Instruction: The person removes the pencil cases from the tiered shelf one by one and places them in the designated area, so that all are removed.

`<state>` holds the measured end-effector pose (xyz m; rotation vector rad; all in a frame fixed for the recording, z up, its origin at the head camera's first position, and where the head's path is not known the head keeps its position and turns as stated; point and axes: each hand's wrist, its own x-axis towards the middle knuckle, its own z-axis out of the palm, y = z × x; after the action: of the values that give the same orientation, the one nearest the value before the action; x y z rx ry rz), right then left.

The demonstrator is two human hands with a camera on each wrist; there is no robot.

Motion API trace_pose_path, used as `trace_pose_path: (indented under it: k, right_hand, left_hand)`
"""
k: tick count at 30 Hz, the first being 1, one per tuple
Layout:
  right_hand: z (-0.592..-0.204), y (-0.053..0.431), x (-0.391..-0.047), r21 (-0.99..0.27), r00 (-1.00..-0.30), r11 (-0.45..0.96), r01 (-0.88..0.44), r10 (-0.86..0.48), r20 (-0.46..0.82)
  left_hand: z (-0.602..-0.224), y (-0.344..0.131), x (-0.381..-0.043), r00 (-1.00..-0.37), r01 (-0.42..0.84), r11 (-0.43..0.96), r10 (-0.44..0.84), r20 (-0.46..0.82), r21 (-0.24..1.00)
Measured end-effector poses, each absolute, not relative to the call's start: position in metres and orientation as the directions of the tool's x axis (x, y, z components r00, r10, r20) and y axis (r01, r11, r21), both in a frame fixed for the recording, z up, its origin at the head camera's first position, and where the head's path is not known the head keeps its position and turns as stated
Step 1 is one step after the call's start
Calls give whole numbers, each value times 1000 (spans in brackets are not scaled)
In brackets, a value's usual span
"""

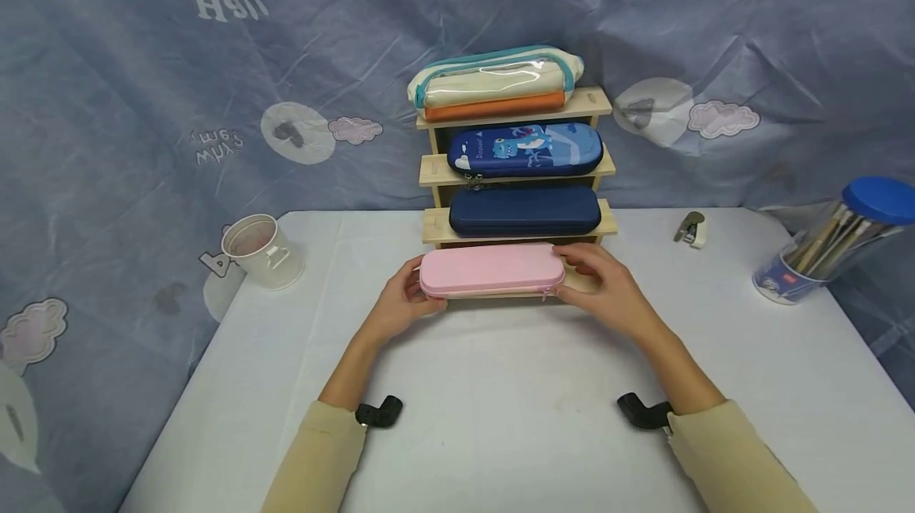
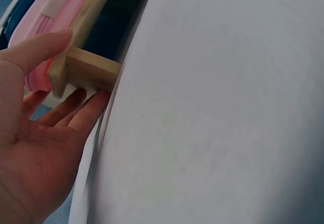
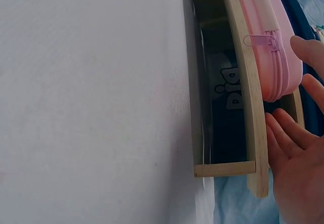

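A pink zippered pencil case (image 1: 493,270) lies on the lowest step of a wooden tiered rack (image 1: 433,170). At its left end, my left hand (image 1: 403,300) holds the case, the thumb along the step's front edge and the other fingers round the end. My right hand (image 1: 604,288) holds the other end, thumb and forefinger at the case's corner (image 3: 291,67), the remaining fingers lower, by the step. On the steps above sit a plain navy pencil case (image 1: 525,211), a blue dinosaur pencil case (image 1: 527,149) and a cream, clear and orange pencil pouch (image 1: 496,86).
A white metal bucket (image 1: 264,252) stands at the left on the white table (image 1: 472,410). To the right are a small brown-and-white stapler-like item (image 1: 690,229) and a blue-lidded clear canister (image 1: 832,247) with sticks inside. A patterned blue cloth (image 1: 343,44) hangs behind the rack.
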<state>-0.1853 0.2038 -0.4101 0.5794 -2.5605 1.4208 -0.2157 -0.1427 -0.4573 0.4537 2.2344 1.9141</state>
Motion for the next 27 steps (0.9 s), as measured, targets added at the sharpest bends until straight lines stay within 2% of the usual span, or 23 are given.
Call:
trace_pose_path:
  k: [8,19,27]
  right_hand:
    - [-441,209,-207,-768,-912,497,-405,-277,301]
    - [-440,206,-209,-732,-925,570,-374,-285,252]
    - [-436,215,-203,-746,-932,563,-357,-261,249]
  left_hand:
    - [-462,-141,-217,-942,117,109,327,75,987]
    - [-463,-142,-216,-948,103,102,312,67,989]
    - [-463,-142,-215,-947,110,115,315,69,987]
